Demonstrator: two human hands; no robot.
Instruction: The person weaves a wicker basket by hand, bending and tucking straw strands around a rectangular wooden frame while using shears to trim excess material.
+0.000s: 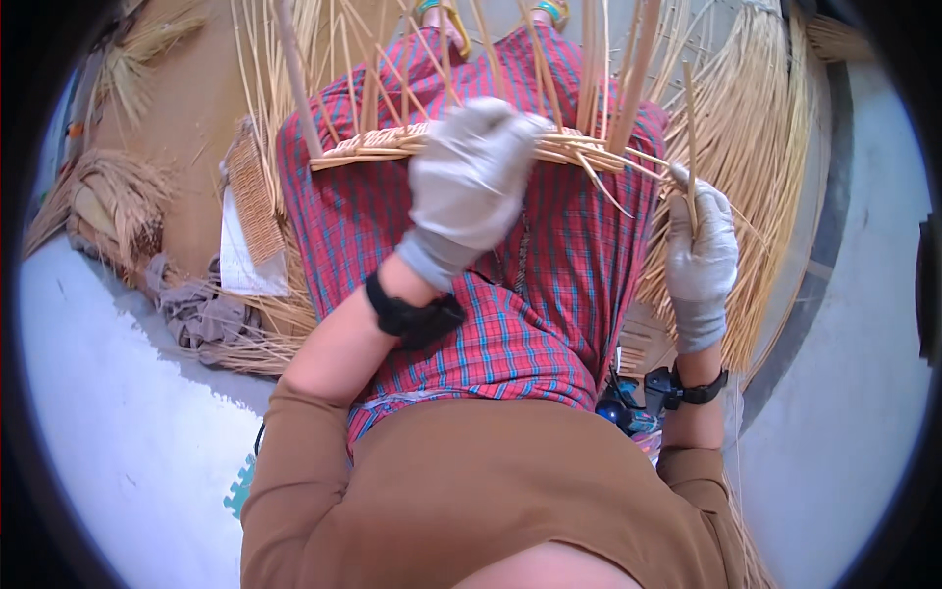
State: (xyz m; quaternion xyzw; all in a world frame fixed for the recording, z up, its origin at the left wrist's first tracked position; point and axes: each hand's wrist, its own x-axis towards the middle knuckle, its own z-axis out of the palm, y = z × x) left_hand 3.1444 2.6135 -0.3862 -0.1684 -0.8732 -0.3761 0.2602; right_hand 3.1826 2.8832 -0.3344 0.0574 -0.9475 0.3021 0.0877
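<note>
While the left hand [473,177], in a pale glove, is set against the near edge of the woven wicker band [368,146], its fingers are curled and slightly blurred; whether its grip has a strand inside cannot be told. The right hand [702,250], gloved likewise, is just beyond the right end of the band and a little nearer the body, its grip closed about a thin cane [691,128] that points up and away. The band itself lies crosswise over the red checked garment [579,255] on the person's lap, bowed slightly, with loose ends [610,188] projecting at its right end. Thin rods and thicker stakes [638,74] extend from the band toward the feet. Well to the right of the band, a large bundle of straw-coloured canes [746,118] is spread out. To the left of the band are a brown ribbed piece [256,201], partly over a white sheet [250,265], and, farther left and nearer the body, a crumpled grey cloth [201,309]. Farthest left of the band is a rough fibre bundle [123,201].
</note>
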